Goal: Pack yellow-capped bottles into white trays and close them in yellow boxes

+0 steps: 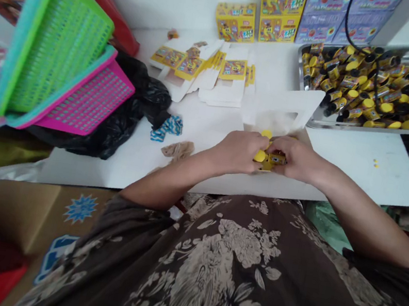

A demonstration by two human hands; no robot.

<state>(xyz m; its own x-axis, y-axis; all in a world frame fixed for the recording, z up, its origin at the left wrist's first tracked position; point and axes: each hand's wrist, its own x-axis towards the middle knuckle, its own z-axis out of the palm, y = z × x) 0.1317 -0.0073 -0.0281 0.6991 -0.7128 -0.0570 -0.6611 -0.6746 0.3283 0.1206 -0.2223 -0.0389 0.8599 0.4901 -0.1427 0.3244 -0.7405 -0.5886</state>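
Note:
An open white carton with a window in its raised lid stands before me at the table's front edge. Small cylindrical containers with yellow caps sit inside it. My left hand reaches in from the left, its fingers closed around one of these containers. From the other side, my right hand has its fingers curled on a container with a dark, printed side. The two hands almost meet over the carton, and the fingertips are partly hidden.
A metal tray heaped with similar containers stands at the right. Flat cartons lie behind my left hand. Yellow boxes and purple boxes line the wall. Plastic baskets lean at the left beside a black bag.

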